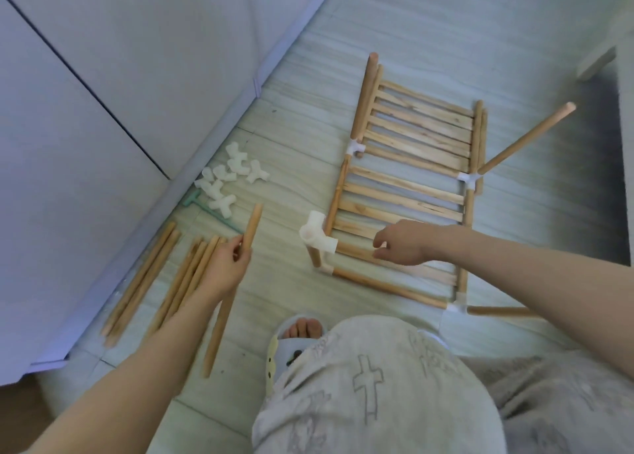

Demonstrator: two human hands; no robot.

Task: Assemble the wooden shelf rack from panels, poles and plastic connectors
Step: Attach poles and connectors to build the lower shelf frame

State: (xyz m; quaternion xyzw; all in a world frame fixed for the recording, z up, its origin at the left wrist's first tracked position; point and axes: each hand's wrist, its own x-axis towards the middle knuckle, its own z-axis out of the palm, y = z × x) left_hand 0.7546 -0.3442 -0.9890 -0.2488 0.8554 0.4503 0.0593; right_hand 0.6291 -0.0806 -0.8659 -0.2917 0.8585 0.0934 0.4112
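A partly built rack (pixel 411 165) of slatted wooden panels, poles and white connectors lies on the floor at centre right. My left hand (pixel 228 268) grips a long wooden pole (pixel 252 227) that slants from my fingers down to the floor. My right hand (pixel 403 242) pinches the near horizontal pole (pixel 353 247) of the rack, just right of a white plastic connector (pixel 317 235) at the rack's near left corner. Loose poles (pixel 171 275) lie in two bundles at left. A heap of spare white connectors (pixel 228 179) sits beyond them.
A teal T-shaped tool (pixel 206 211) lies by the spare connectors. A white cabinet (pixel 103 110) runs along the left. My knee (pixel 377 385) and slippered foot (pixel 298 333) fill the near foreground. A pale furniture leg (pixel 597 59) stands at far right.
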